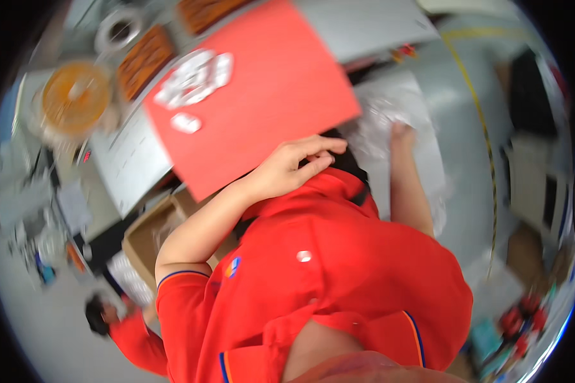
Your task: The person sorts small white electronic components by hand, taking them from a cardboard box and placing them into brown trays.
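My left hand (300, 163) rests near my lap by the front edge of a red mat (275, 76). Its thumb and forefinger are apart, and nothing shows between them. Low on my right, beside the table, my right hand (401, 135) reaches to a clear plastic bag (372, 121). The fingers there are blurred and partly hidden, so their grip is unclear. On the mat lies a cluster of small white and silvery pieces (197, 78), too smeared to name. One similar white piece (186, 122) sits apart from them, closer to me.
Left of the mat stand a round tub with an orange lid (76, 96), a brown tray (145, 60) and a roll of tape (119, 29). A cardboard box (140, 239) is below the table's left side. Another person in red (131, 335) is at lower left. Yellow tape (476, 96) marks the floor.
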`<state>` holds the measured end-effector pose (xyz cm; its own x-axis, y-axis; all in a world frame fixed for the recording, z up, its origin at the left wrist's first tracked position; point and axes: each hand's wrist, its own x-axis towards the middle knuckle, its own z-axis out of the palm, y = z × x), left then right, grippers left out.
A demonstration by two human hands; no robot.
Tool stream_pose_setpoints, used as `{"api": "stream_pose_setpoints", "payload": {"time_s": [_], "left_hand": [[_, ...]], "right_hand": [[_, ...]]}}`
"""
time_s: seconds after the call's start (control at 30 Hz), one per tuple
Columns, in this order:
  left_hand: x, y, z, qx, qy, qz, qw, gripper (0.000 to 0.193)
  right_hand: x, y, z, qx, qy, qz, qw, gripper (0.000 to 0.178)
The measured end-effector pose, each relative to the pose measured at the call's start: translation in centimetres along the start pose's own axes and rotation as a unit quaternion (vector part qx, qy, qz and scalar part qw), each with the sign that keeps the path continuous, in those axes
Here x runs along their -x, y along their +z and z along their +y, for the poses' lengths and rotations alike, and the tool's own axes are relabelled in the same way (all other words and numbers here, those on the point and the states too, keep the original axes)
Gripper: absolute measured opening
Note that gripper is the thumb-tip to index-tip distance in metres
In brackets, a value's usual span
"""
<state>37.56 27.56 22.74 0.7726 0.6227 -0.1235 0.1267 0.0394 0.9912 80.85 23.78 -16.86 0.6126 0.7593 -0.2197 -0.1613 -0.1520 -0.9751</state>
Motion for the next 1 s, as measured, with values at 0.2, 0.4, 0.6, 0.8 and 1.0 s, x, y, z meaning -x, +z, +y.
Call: {"api": "stream_pose_setpoints", "payload": {"time_s": [0.2,0.4,0.6,0.8,1.0], "left_hand": [[13.7,-6.9,1.3,-0.139,-0.082,0.396,0.904,0.016],[14.7,-10.9,0.2,-0.384,-0.150,0.502,0.760,0.020],[11.7,-12.5,-2.2,-0.417,-0.210,0.478,0.744,0.031],[16.1,-16.1,-4.0,-0.140,-0.073,0.437,0.886,0.019],[14.7,-25.1,-3.8,-0.362,0.028,0.612,0.703,0.013]], "right_hand": [[9.7,22.1,-24.4,-0.089,-0.161,0.061,0.981,0.037],[16.3,34.1,-35.4,0.175,-0.360,-0.406,0.822,0.016],[20.9,42.7,-36.2,0.502,-0.393,-0.379,0.671,0.036],[15.7,43.5,-35.6,0.411,-0.324,-0.566,0.637,0.023],[20.0,52.5,-39.3,0.301,-0.351,-0.529,0.712,0.023]]}}
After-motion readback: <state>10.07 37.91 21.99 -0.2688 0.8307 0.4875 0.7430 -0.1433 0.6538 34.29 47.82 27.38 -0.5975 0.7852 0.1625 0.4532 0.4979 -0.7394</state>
